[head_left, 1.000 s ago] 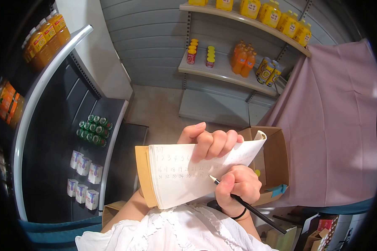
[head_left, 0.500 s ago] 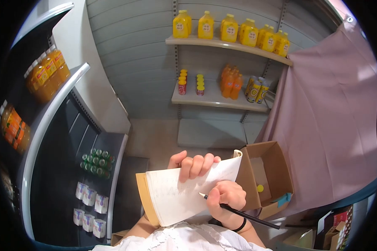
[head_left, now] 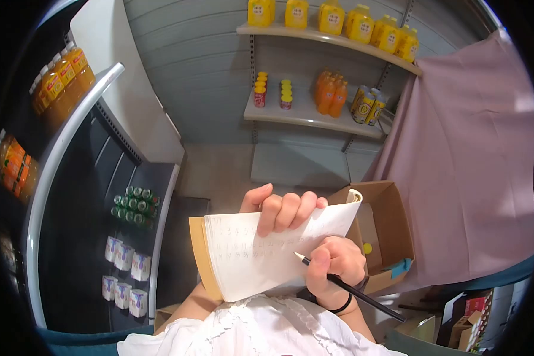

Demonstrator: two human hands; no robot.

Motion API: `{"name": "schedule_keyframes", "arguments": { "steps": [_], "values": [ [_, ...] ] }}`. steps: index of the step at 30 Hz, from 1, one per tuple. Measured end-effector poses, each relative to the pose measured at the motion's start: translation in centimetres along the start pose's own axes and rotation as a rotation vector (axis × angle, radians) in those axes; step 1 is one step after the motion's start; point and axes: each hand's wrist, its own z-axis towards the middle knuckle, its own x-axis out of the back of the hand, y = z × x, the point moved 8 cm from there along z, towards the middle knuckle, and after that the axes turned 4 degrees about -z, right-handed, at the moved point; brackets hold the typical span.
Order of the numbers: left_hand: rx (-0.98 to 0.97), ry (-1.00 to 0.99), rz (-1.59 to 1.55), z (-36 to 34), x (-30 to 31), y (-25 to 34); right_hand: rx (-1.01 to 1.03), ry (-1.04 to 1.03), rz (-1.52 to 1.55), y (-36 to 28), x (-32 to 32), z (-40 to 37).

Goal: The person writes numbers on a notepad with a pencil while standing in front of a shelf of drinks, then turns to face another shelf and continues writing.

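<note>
Pink cloth drape (head_left: 474, 148) hangs at the right. Dark shelving unit (head_left: 83, 196) at the left carries a cluster of green cans (head_left: 135, 204) and rows of small white cartons (head_left: 124, 258). Grey wall shelves (head_left: 305, 115) ahead hold yellow and orange juice bottles (head_left: 332, 15). Open brown cardboard box (head_left: 391, 207) sits low, just right of the hands.

White-paged notepad with a brown card back (head_left: 261, 261) is held in the air before the chest, not resting on anything. Left hand (head_left: 282, 207) is clamped on its top edge, fingers curled over the front of the page, thumb behind. Right hand (head_left: 335, 267) is closed round a thin black pencil (head_left: 350, 288), whose pale tip sits over the right part of the page, below faint rows of handwritten numbers. Cannot tell whether the tip touches the paper.

Judgement: writing step, a tally on the pad, mid-entry. Next mark calls for the left hand to brace the pad flat and the pencil tip to meet the page beside the last row.
</note>
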Motion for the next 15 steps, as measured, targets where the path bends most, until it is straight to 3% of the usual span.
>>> {"name": "schedule_keyframes", "arguments": {
  "steps": [9, 15],
  "values": [
    [0.014, -0.062, 0.008, 0.27, 0.23, -0.38, 0.02, 0.025, 0.036, 0.43, 0.2, -0.14],
    [-0.007, 0.025, 0.079, 0.32, 0.33, -0.3, 0.022, 0.016, 0.049, 0.26, 0.01, 0.14]
  ]
}}
